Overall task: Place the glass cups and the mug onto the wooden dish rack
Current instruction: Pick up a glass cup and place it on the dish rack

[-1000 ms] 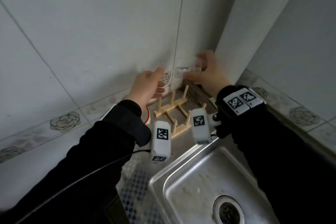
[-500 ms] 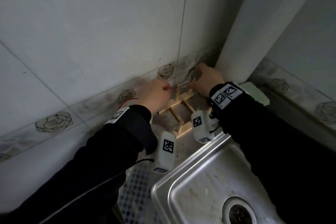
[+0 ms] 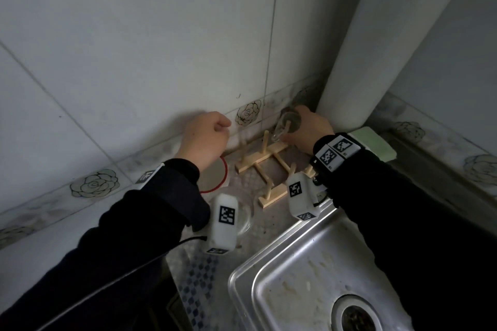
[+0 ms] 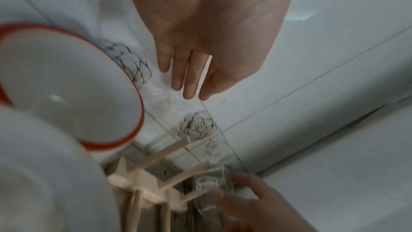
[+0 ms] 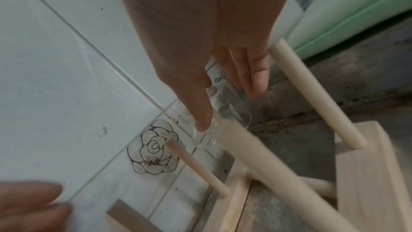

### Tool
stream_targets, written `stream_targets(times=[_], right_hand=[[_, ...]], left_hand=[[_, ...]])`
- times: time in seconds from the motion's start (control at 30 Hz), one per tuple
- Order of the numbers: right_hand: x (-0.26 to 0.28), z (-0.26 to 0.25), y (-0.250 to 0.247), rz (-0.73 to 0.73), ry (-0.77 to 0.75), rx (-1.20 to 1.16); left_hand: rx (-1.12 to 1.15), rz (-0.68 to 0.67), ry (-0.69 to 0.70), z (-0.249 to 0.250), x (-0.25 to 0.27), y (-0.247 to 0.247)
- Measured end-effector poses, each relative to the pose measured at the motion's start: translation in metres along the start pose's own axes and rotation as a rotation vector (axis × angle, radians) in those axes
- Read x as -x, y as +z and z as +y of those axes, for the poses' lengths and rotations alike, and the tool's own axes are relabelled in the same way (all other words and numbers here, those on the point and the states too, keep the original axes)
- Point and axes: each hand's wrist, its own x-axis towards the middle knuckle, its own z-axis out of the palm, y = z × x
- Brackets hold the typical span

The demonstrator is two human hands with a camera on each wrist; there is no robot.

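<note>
My right hand [image 3: 291, 131] pinches a clear glass cup [image 3: 285, 126], turned mouth down over the far right peg of the wooden dish rack [image 3: 269, 154]. In the right wrist view thumb and fingers [image 5: 256, 80] hold the glass cup [image 5: 231, 112] with the peg inside it. My left hand [image 3: 209, 131] hovers left of the rack near the wall; its fingers [image 4: 189, 84] hang relaxed and hold nothing. A white mug with a red rim [image 3: 215, 177] stands below that hand. Another glass cup [image 3: 246, 212] stands in front of the mug, partly hidden by the wrist camera.
The rack sits in the counter's back corner against the tiled wall. A white pipe column [image 3: 376, 48] rises just right of it, with a green sponge [image 3: 376, 142] at its foot. The steel sink [image 3: 309, 277] lies in front.
Both hands came down from the wall to the rack. The glass cup went from held in the air to over the far peg. My left hand then drew back to the left.
</note>
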Motion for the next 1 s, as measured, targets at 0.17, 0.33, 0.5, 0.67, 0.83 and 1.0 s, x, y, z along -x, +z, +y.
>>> stream_targets(times=[0.17, 0.33, 0.5, 0.67, 0.83, 1.0], right_hand=[[0.016, 0.000, -0.009, -0.009, 0.023, -0.039], [0.044, -0.005, -0.017, 0.093, 0.019, -0.142], [0.093, -0.018, -0.003, 0.143, -0.130, -0.324], [0.138, -0.043, 0.014, -0.084, -0.278, -0.318], [0.154, -0.052, 0.038, -0.374, -0.373, -0.113], [0.158, -0.049, 0.050, -0.416, -0.423, 0.073]], left_hand=[[0.005, 0.046, -0.060, -0.021, 0.013, -0.031], [-0.025, 0.017, -0.179, -0.045, 0.043, -0.049], [-0.088, -0.018, -0.254, -0.061, 0.072, -0.045], [-0.079, 0.005, -0.247, -0.060, 0.076, -0.045], [-0.060, 0.011, -0.214, -0.052, 0.079, -0.043], [-0.049, 0.019, -0.194, -0.049, 0.085, -0.039]])
